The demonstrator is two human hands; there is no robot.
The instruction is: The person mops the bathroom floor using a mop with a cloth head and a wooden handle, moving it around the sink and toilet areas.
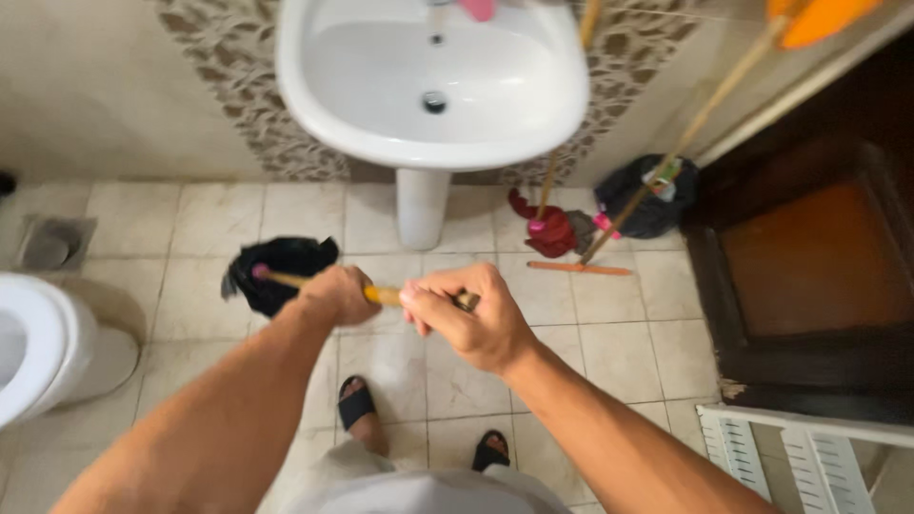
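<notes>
Both hands [400, 305] on mop handle [381, 294]

Both bare forearms stretched forward, left hand [333, 293] and right hand [468, 314] side by side, fingers curled closed.

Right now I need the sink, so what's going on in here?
A person stands on the tiled floor in front of the white pedestal sink, both hands on a wooden mop handle. The left hand grips lower, the right hand nearer the top. The dark mop head rests on the tiles between toilet and sink. A red mop and a squeegee lean beside the sink.
</notes>
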